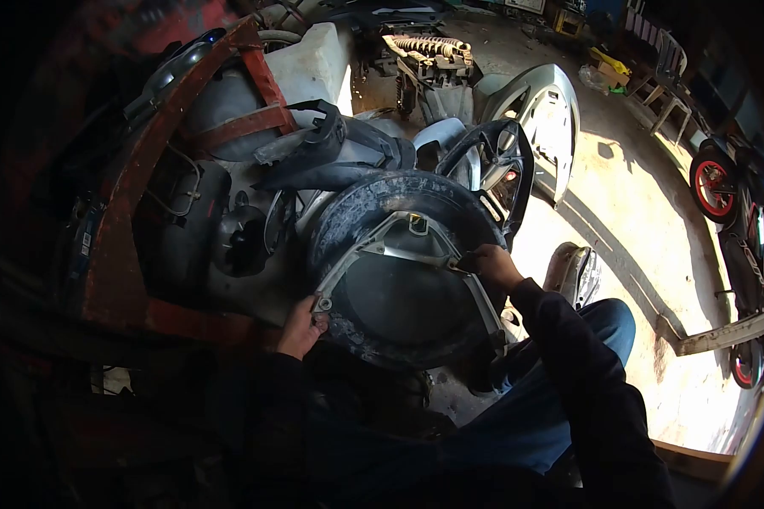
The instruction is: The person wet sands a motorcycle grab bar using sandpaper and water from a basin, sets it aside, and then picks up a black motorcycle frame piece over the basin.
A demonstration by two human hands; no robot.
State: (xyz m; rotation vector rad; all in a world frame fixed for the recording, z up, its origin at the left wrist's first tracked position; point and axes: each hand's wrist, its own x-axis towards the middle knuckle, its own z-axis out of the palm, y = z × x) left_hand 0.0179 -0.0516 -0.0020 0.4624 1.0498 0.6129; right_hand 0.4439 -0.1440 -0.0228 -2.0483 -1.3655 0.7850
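Arched bracket [361, 248], pale — stiff, fairly light, we judge; best held by its side arms, where our left hand [303, 328] and right hand [494, 265] grip.

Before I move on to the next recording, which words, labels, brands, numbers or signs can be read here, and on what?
None can be read.
White sticker on a dark part at far left: too small to read.
Motorbike at right: pale marks on its side may be lettering, too blurred to read.
Held frame: no text seen.
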